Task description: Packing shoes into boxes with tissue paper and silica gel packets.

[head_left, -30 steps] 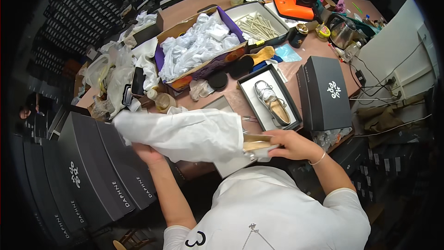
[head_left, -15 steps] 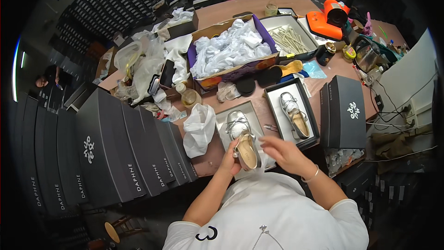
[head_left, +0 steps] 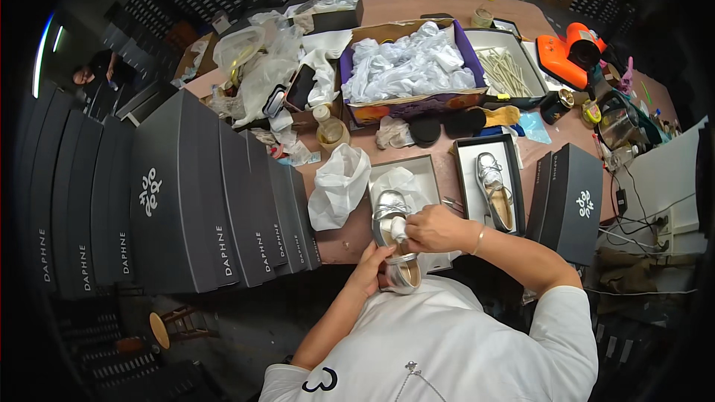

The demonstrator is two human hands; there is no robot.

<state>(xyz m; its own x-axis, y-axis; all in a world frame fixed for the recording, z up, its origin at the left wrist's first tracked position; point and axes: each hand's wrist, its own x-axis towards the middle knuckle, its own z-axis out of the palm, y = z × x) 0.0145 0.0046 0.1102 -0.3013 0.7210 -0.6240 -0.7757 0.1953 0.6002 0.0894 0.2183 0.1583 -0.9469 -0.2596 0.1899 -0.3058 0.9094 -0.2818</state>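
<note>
Both forearms come up from the lower edge and meet just in front of the chest. The left arm is bare, rises from the lower left, bends slightly at the wrist, and ends in the left hand [head_left: 375, 266], whose fingers [head_left: 387, 251] curl upward in a closed hold. The right arm, in a short white sleeve, reaches in from the right with the elbow bent. The right hand [head_left: 436, 228] lies just above the left, knuckles up, its fingers [head_left: 411, 217] pinched together.
</note>
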